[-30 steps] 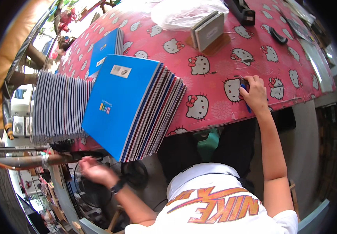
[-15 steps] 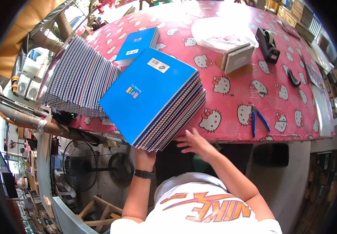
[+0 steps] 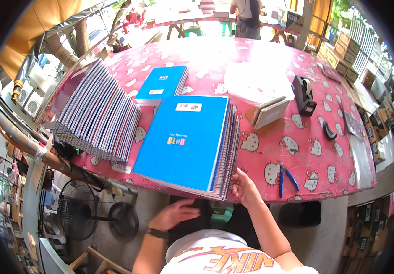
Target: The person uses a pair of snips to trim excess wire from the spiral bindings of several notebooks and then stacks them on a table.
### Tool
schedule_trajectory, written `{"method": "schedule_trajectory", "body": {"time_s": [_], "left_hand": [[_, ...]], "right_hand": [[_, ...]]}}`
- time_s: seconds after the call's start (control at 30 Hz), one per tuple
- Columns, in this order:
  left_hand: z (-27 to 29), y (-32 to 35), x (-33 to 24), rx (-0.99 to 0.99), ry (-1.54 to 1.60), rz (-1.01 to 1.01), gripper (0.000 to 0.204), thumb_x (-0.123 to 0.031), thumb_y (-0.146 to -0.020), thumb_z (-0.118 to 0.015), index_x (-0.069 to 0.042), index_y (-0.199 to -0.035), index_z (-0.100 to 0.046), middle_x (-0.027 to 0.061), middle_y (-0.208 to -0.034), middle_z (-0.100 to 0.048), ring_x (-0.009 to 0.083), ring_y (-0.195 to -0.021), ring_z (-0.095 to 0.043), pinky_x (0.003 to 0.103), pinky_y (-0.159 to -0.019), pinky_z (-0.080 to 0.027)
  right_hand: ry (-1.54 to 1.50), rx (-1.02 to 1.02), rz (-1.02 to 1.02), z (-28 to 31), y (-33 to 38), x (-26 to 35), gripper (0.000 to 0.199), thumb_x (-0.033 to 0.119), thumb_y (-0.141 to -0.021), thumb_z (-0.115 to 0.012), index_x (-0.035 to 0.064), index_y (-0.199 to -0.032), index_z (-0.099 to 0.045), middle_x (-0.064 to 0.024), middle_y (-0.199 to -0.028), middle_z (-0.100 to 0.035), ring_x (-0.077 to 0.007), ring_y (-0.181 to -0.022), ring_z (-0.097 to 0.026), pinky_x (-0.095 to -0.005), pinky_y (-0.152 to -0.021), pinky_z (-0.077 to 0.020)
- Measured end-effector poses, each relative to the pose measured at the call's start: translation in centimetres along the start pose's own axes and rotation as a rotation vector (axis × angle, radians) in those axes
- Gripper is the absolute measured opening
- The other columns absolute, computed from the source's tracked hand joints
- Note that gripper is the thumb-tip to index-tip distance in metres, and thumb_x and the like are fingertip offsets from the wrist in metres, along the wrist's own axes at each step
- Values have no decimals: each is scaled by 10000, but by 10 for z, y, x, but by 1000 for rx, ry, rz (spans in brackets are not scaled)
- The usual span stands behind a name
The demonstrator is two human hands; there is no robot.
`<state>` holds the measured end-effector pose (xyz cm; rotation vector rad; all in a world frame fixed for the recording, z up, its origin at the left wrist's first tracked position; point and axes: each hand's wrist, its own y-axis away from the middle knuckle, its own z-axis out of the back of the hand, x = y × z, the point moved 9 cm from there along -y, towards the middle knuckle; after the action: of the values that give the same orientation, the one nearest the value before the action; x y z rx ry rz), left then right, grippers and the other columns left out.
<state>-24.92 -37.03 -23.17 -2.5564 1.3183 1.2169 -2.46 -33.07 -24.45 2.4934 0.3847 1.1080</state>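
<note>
We see a thick stack of notebooks point(image 3: 222, 171) at the near edge of a pink patterned table point(image 3: 263, 157), left of centre. The top notebook point(image 3: 178, 160) is closed, its bright blue cover facing up and turned slightly askew to the table's edge. Near the cover's far edge we notice a white label point(image 3: 188, 107) with a barcode; small multicoloured print sits around its middle. Down the stack's right side we make out many thin layers, mostly white and dark, with coiled bindings among them.
</note>
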Motion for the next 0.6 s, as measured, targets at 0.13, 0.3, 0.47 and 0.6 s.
{"method": "schedule_trajectory", "body": {"time_s": [0.13,0.3,0.47,0.6], "left_hand": [[141,76,-74,-518,-604,170,370,-264,-897,-542,29,-1124,-555,186,-1094,-616,293,-913,-645,393,-867,-494],[81,3,-152,-280,-53,-659,455,-321,-919,-480,-21,-1262,-473,150,-1251,-520,221,-1160,-489,376,-1023,-354],[47,-35,-113,-458,-986,-673,495,-292,-889,-492,-59,-1319,-411,142,-1271,-516,267,-1184,-478,404,-1031,-346],[15,-57,-57,-556,-1923,-902,314,-120,-952,-398,-27,-1245,-466,136,-1236,-518,251,-1114,-507,356,-957,-421]], "right_hand": [[205,-98,72,12,-4,23,430,452,-863,-576,23,-852,-572,-20,-724,-558,-69,-453,-475,-177,-358,-363],[291,-173,6,24,-11,25,446,467,-860,-571,23,-825,-565,-27,-693,-550,-69,-432,-457,-180,-344,-340],[349,-221,-5,26,-30,34,402,437,-873,-543,46,-812,-614,-21,-627,-564,-73,-422,-460,-185,-326,-269],[353,-274,222,57,-65,86,401,445,-836,-579,54,-833,-669,-43,-632,-615,-147,-497,-535,-278,-464,-395]]}}
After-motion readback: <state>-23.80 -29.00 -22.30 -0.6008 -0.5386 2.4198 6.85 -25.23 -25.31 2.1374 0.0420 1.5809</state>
